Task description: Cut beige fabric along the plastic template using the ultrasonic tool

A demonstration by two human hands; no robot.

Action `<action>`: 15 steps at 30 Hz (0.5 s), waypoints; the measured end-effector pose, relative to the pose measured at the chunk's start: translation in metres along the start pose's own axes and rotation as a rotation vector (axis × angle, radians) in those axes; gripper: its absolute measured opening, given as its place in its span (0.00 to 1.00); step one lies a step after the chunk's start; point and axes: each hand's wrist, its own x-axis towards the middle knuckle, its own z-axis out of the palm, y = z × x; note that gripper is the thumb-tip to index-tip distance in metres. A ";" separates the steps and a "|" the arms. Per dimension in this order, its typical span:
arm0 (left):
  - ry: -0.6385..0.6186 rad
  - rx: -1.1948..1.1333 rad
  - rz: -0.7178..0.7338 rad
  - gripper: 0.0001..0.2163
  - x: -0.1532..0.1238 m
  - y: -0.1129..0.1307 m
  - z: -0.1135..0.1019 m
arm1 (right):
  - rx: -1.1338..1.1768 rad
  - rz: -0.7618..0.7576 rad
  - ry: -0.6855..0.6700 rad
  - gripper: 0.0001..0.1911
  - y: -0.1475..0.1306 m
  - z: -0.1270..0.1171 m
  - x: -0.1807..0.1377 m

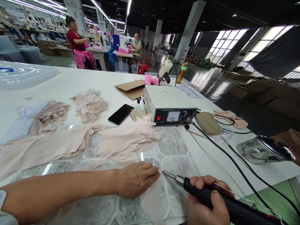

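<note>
My left hand (136, 178) lies flat, fingers together and stretched out, pressing a thin pale pink fabric piece (152, 197) onto a clear glass sheet (173, 143) on the white table. My right hand (207, 203) is wrapped round a black hand-held cutting tool (211, 195). Its metal tip (167, 174) rests on the fabric just right of my left fingertips. A black cable (225, 153) runs from the tool to a white control box (170, 104) with a meter and red switch.
Stacks of pink fabric pieces (90, 104) and long pink strips (126, 137) lie beyond my hands. A black phone (120, 114), cardboard (132, 88), a steel pot lid (264, 149) and a bottle (182, 73) are on the table. People sit at sewing stations (77, 39) far back.
</note>
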 end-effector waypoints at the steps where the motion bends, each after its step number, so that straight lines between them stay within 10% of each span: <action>1: -0.002 0.000 -0.001 0.17 0.000 0.000 0.000 | 0.001 0.000 0.001 0.10 0.000 0.001 0.000; 15: -0.032 -0.025 0.004 0.20 0.003 -0.001 -0.001 | 0.053 -0.020 -0.128 0.09 0.001 -0.008 0.002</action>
